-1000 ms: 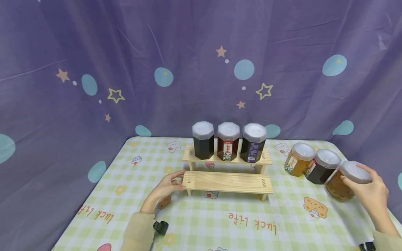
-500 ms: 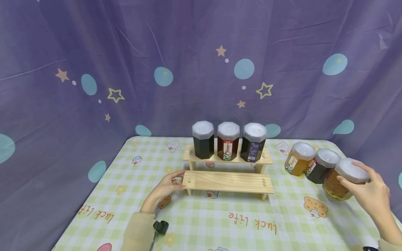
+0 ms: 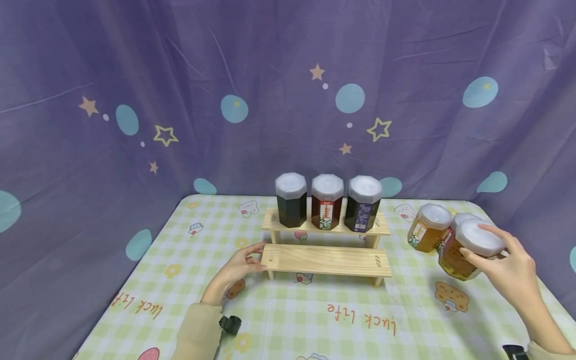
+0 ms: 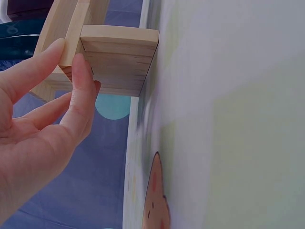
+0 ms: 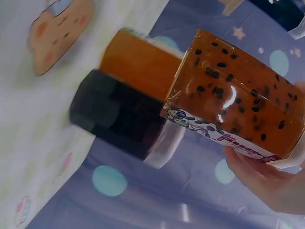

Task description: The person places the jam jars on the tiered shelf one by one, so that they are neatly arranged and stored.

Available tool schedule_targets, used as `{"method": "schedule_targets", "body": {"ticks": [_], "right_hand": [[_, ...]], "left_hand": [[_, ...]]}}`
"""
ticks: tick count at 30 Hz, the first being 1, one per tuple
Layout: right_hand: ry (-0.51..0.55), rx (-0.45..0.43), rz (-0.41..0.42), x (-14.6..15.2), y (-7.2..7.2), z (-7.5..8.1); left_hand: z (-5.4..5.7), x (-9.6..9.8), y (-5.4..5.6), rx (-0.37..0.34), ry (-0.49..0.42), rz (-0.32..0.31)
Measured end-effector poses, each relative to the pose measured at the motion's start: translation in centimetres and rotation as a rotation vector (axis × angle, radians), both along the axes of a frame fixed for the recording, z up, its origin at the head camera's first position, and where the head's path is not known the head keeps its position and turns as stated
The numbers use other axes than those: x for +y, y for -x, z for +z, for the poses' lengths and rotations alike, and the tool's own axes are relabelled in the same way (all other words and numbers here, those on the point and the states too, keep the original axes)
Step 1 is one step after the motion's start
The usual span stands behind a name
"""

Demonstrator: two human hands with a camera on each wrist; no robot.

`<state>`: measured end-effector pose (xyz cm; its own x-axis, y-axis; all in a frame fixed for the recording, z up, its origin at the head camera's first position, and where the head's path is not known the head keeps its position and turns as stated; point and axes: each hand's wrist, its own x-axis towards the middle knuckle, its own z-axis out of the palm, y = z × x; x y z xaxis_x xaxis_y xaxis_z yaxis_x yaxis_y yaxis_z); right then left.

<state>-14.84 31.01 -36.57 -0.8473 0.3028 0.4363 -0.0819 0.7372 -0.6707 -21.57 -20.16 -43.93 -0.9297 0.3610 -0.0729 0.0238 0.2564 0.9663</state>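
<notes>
My right hand (image 3: 515, 265) grips a jar of orange jam with black seeds (image 3: 460, 257) near its whitish lid, holding it tilted above the tabletop. The right wrist view shows the seeds and a label on the lower side of the seeded jam jar (image 5: 238, 95). Partly hidden behind it in the head view is a dark jar (image 3: 463, 218), beside an amber jar (image 3: 425, 237). At the left end of the two-step wooden stand (image 3: 326, 259), my left hand (image 3: 238, 265) pinches the lower board, as the left wrist view shows with its thumb and fingers (image 4: 82, 90).
Three dark jars stand in a row on the stand's upper step: a black one (image 3: 292, 212), a red-labelled one (image 3: 333, 215) and a purple-labelled one (image 3: 362, 215). A checked cloth (image 3: 333, 335) covers the table, and a purple curtain (image 3: 279, 60) hangs behind.
The right hand has lifted the seeded jam jar off the table and carried it left, in front of the dark jar. My left hand has stayed at the stand.
</notes>
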Motion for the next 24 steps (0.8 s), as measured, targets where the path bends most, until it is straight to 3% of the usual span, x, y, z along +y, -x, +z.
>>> {"method": "schedule_targets", "body": {"ticks": [8, 24], "right_hand": [[0.018, 0.057, 0.135, -2.4, 0.2, 0.5], [-0.015, 0.077, 0.266, -7.4, 0.6, 1.5]], "left_hand": [[0.0, 0.0, -0.1, 0.000, -0.005, -0.002], [0.0, 0.1, 0.0, -0.002, -0.006, 0.001]]}}
